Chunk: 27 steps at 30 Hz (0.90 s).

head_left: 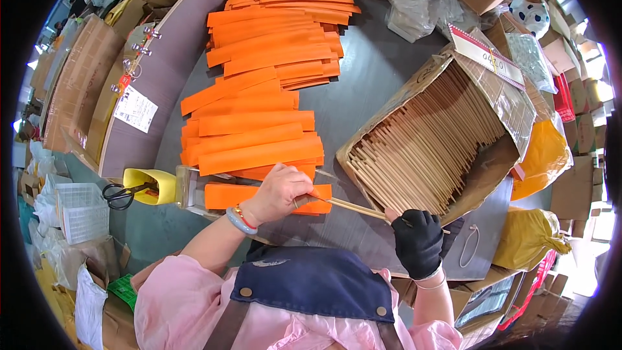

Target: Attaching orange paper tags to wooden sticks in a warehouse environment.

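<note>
Left hand (278, 191), bare: fingers closed on the far end of a pale wooden stick (356, 207), over an orange strip (227, 196) lying flat on the worktop (366, 58). Whether it also pinches the strip: cannot tell.

Right hand (418, 243), black fingerless glove: gripping the stick's near end.

Handling, as judged: stick kept square to the strip's edge, turned by the right, strip held taut by the left.

Beyond: loose orange strips (259, 111), overlapping, filling the middle.

Right: cardboard box (372, 120) of wooden sticks (414, 149), its near corner crowding the gloved hand; looped cord (464, 256) beside.

Left edge: yellow cup (167, 189), black-handled scissors (118, 196) projecting.
</note>
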Available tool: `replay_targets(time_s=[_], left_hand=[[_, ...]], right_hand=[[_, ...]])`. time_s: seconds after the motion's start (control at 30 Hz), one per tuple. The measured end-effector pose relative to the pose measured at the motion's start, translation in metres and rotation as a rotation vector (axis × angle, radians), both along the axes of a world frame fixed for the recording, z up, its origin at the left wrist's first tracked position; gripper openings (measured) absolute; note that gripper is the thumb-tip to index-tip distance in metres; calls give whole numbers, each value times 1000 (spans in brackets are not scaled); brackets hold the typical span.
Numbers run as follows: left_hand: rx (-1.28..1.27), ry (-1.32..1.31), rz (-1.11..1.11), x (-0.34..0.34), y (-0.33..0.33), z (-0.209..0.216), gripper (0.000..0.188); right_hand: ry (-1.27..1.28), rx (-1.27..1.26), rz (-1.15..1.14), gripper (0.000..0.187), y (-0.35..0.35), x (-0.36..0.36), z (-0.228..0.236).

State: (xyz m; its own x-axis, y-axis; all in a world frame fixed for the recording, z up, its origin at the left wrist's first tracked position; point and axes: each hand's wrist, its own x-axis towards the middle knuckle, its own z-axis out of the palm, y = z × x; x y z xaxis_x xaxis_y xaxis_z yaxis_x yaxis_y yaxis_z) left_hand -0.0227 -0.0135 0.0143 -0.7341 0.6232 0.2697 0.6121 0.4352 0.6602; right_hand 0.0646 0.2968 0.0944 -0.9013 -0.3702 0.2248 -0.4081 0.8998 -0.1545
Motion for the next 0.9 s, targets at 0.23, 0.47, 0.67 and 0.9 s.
replay_targets(time_s=[0.23, 0.47, 0.67, 0.9], left_hand=[[-61, -175, -60, 2, 0, -4, 12], [2, -118, -122, -1, 3, 8, 12], [59, -213, -154, -2, 2, 8, 12], [194, -450, -177, -2, 8, 8, 14]], right_hand=[[84, -19, -13, 26, -1, 6, -2], [68, -39, 4, 19, -1, 4, -1], [119, -32, 34, 10, -2, 1, 7], [175, -30, 38, 9, 1, 3, 5]])
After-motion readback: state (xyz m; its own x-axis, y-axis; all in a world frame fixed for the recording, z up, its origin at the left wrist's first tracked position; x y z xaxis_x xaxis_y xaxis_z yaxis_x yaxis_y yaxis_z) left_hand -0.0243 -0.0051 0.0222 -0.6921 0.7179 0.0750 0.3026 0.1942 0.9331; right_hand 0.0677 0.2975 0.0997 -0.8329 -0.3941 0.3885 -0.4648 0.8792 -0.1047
